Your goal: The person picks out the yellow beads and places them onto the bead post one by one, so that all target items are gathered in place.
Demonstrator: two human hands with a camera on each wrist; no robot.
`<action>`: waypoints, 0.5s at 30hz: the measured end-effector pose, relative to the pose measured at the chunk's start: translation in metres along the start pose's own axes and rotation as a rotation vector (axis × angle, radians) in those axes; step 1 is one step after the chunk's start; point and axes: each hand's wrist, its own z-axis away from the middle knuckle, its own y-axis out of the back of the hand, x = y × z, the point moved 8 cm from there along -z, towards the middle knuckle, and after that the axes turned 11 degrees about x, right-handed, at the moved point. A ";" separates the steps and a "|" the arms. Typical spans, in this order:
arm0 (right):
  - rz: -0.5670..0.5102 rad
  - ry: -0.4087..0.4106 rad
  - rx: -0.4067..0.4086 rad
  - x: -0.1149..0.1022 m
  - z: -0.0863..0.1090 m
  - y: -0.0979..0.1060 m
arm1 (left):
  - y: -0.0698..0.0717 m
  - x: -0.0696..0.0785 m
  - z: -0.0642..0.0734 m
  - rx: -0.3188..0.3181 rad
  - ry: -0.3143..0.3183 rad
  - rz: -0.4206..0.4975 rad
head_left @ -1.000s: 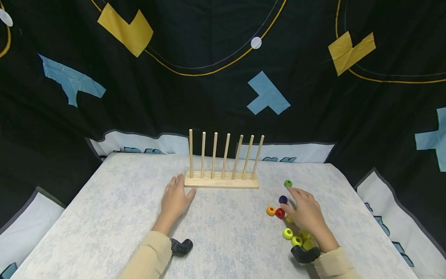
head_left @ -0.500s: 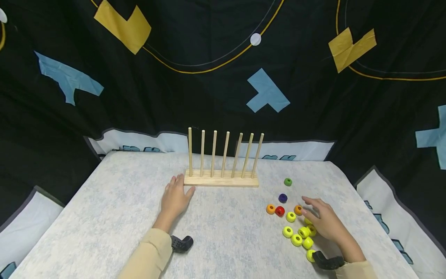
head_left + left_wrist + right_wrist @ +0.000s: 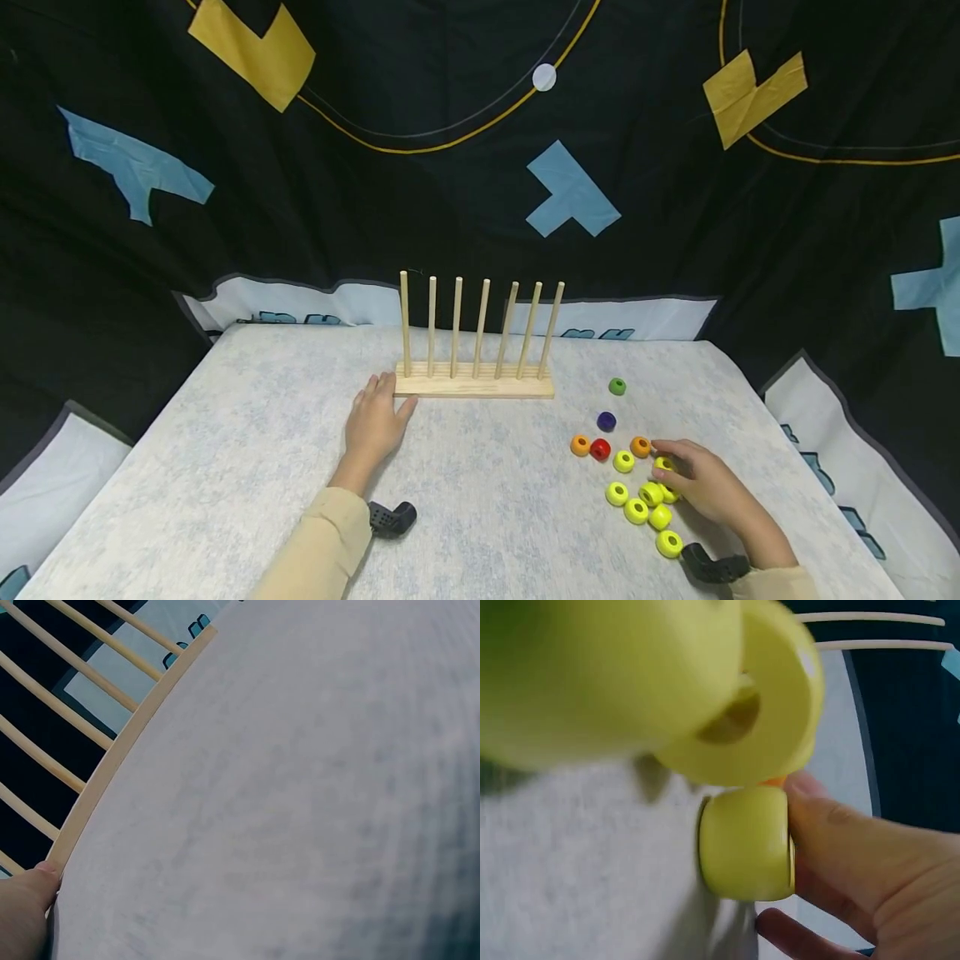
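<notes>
My left hand (image 3: 372, 425) rests at the left end of a wooden peg rack (image 3: 474, 386), fingertips at its end and thumb along its front. In the left wrist view the thumb (image 3: 26, 892) lies on the rack's base (image 3: 112, 754). My right hand (image 3: 705, 479) reaches low over a group of beads, its thumb and index finger spread on either side of a yellow bead (image 3: 663, 464). In the right wrist view the hand (image 3: 885, 877) has its fingertips right beside a yellow bead (image 3: 746, 844); large yellow beads partly block the view.
Several yellow beads (image 3: 636, 511) lie left of the right hand. Two orange beads (image 3: 580, 445), a red bead (image 3: 600, 450), a purple bead (image 3: 606, 422) and a green bead (image 3: 617, 387) lie farther left and back. A black curtain (image 3: 450, 208) hangs behind the table (image 3: 480, 500).
My right hand has moved right and back toward me, from over the purple and red beads to the yellow ones, uncovering an orange bead. The left hand stays at the rack.
</notes>
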 end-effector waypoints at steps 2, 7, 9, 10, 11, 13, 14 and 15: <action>0.007 -0.023 0.003 0.004 0.000 0.000 | 0.001 0.000 0.000 0.002 0.004 -0.002; 0.017 -0.023 0.019 0.008 0.002 0.003 | 0.002 0.000 0.000 0.007 0.015 -0.004; 0.023 -0.013 0.024 0.009 0.002 0.005 | 0.002 -0.001 0.000 0.004 0.022 -0.002; 0.023 -0.013 0.024 0.010 0.003 0.006 | 0.001 -0.001 0.000 0.003 0.025 -0.002; 0.022 -0.015 0.024 0.011 0.003 0.007 | 0.001 -0.001 -0.001 0.000 0.029 0.000; 0.015 -0.022 0.020 0.013 0.003 0.007 | 0.001 -0.002 -0.001 0.000 0.033 0.004; 0.014 -0.026 0.017 0.014 0.003 0.007 | 0.001 -0.002 -0.002 -0.002 0.034 0.005; 0.011 -0.030 0.015 0.014 0.004 0.007 | 0.001 -0.002 -0.002 -0.003 0.032 0.008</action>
